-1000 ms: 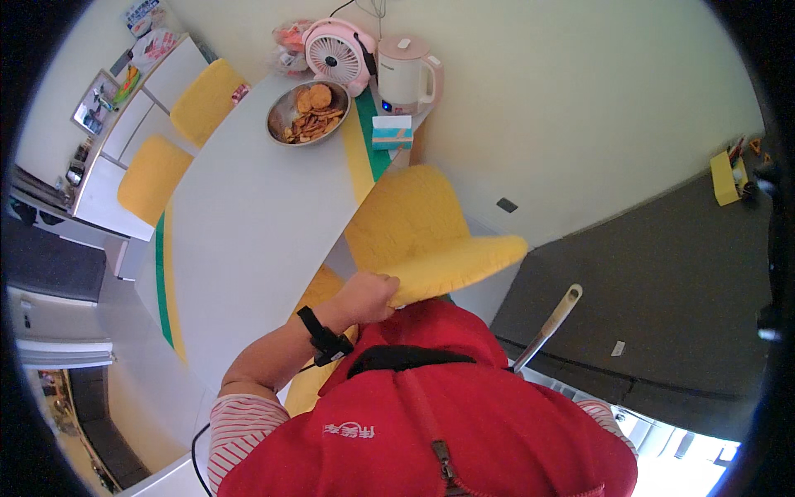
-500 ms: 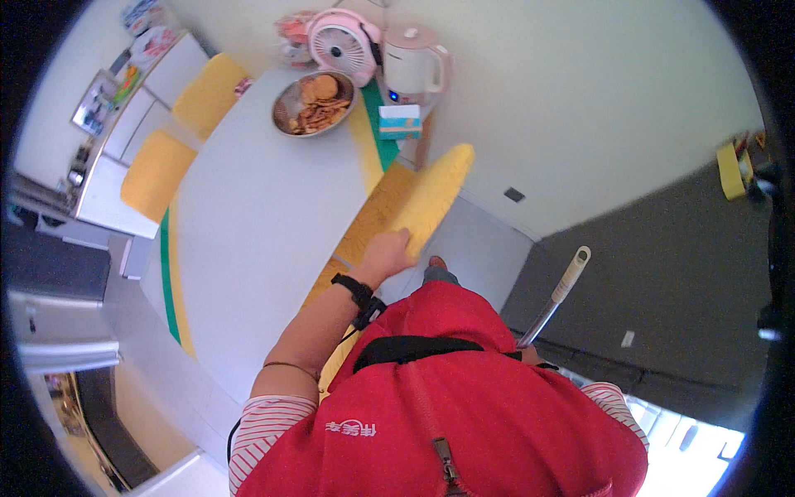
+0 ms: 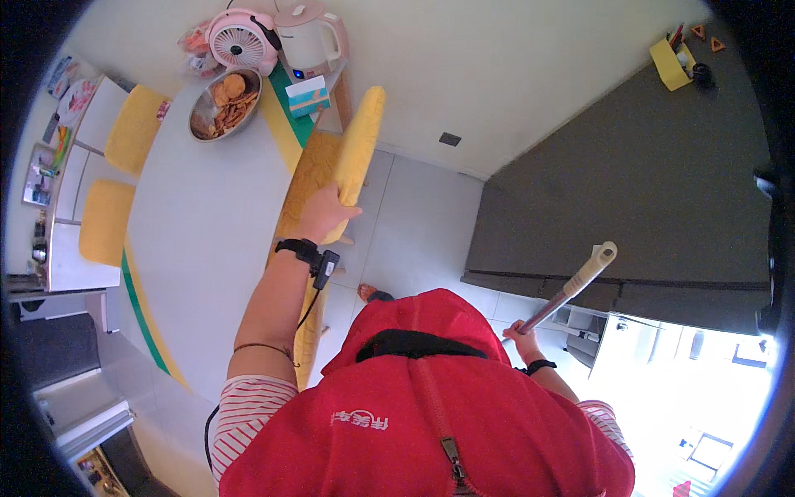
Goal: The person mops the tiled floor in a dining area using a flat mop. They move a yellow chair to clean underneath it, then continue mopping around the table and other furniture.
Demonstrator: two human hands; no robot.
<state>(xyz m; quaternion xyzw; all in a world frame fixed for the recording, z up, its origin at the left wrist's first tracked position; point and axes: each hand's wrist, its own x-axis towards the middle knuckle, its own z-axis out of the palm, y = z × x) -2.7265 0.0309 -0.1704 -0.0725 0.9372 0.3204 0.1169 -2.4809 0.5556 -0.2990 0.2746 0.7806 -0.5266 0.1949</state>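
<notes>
My left hand (image 3: 324, 214) is closed on the padded back of a yellow chair (image 3: 363, 137), thumb on one side. The chair's seat is partly under the edge of the white table (image 3: 215, 215). On the right, my right hand (image 3: 521, 338) grips a metal pole with a cream handle end (image 3: 581, 277). The pole's lower end is hidden behind my red vest (image 3: 431, 398), so its kind does not show.
On the table stand a metal bowl of brown food (image 3: 224, 105), a pink fan (image 3: 241, 43), a kettle (image 3: 310, 41) and a tissue box (image 3: 308, 97). More yellow chairs (image 3: 108, 219) line the far left side. A large dark grey surface (image 3: 621, 182) fills the right.
The view has turned, shifting the table and its things leftward. My right hand and more of the floor have come into sight. My left hand keeps its hold on the chair back.
</notes>
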